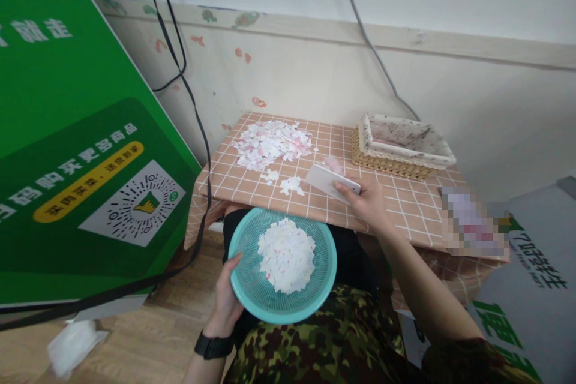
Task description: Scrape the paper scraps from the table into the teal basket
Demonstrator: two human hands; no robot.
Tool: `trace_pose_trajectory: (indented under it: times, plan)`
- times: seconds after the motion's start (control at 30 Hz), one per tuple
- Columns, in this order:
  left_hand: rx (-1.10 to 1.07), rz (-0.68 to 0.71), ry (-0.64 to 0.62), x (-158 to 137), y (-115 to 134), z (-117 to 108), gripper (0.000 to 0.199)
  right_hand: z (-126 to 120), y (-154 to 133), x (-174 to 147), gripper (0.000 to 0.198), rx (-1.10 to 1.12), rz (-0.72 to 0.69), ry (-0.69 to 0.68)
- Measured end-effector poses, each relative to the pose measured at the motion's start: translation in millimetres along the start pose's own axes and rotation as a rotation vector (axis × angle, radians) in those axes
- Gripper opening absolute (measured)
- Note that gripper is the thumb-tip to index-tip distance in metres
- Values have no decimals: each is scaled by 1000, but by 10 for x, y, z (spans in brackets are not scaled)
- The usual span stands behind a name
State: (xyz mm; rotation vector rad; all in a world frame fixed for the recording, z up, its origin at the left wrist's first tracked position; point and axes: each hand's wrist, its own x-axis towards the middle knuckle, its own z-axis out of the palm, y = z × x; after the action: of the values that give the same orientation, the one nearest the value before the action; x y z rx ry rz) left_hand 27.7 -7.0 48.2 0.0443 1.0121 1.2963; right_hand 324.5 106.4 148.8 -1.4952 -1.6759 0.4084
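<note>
My left hand [228,295] grips the left rim of a teal plastic colander [326,264], thumb over the edge and fingers beneath. The colander rests on my lap, below the table's front edge, with a heap of white paper scraps [288,256] in it. My right hand [366,201] is closed on a flat white rectangular plate [330,183], held tilted just over the tabletop; its exact kind is unclear. Left of the plate lie small clusters of scraps [292,185]. A pinkish bit [333,164] shows just behind it. Farther back spreads a larger scrap pile [272,143].
The table wears a brown checked cloth [405,210]. A cloth-lined wicker basket [391,165] stands at its back right, and a blurred flat item [472,222] lies at the right end. Black cables [198,114] hang beside a green sign [58,90] on the left.
</note>
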Motion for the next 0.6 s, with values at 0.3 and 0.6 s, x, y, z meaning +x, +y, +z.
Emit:
trace_pose_trajectory:
  times: [0.3, 0.6]
  plan:
    - [-8, -5, 7, -17, 6, 12, 20, -105, -56, 19, 33, -81, -48, 41]
    - [-14, -3, 9, -22, 12, 20, 18, -11, -29, -83, 39, -157, 78, 147]
